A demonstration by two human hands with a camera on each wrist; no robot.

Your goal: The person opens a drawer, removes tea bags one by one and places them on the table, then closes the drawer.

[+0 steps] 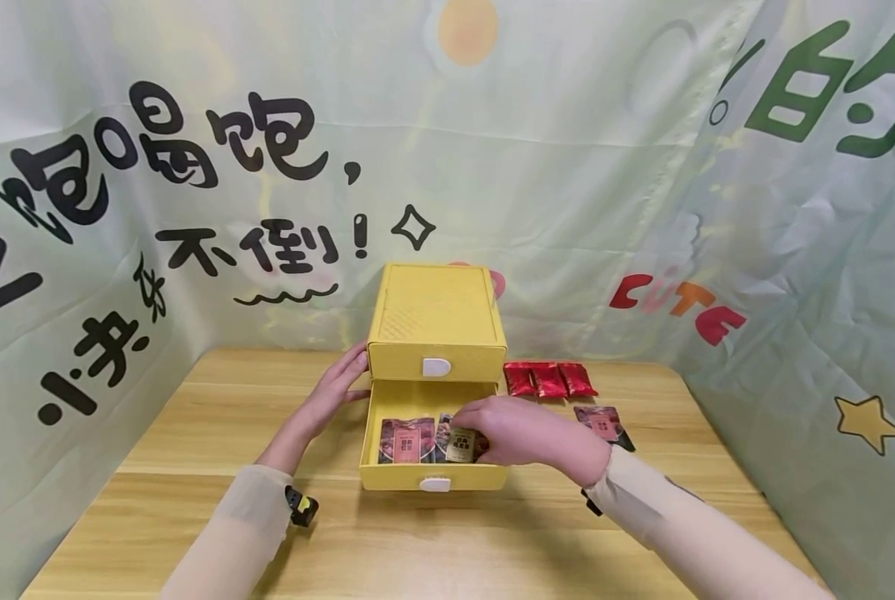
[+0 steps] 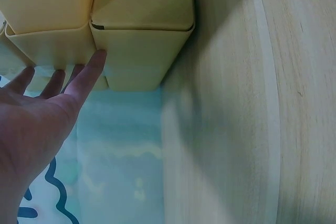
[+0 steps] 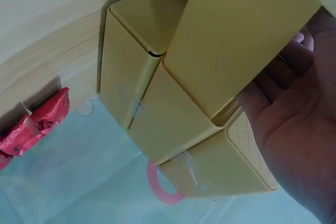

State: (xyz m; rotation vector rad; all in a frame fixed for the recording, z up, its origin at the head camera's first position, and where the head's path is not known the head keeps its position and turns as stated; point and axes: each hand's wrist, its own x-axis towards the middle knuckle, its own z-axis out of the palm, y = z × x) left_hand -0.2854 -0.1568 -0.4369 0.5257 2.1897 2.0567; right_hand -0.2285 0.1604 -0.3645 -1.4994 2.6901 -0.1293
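A yellow drawer cabinet (image 1: 440, 304) stands on the table, with one drawer (image 1: 391, 477) pulled out below its top drawer. Inside it, at the left, lies a pink-labelled snack packet (image 1: 408, 440). My right hand (image 1: 509, 429) reaches over the drawer's right side and pinches a dark packet with a pale gold label (image 1: 460, 446); in the right wrist view the drawer wall hides what the fingertips hold. My left hand (image 1: 335, 387) rests its extended fingertips against the cabinet's left side, and the left wrist view shows these fingers (image 2: 86, 80) on the yellow wall.
Red shiny packets (image 1: 548, 380) lie in a row right of the cabinet. Nearer, a dark packet with a pink label (image 1: 603, 427) lies beside my right forearm. A printed cloth backdrop (image 1: 567, 192) encloses the wooden table (image 1: 327, 533) at the back and sides.
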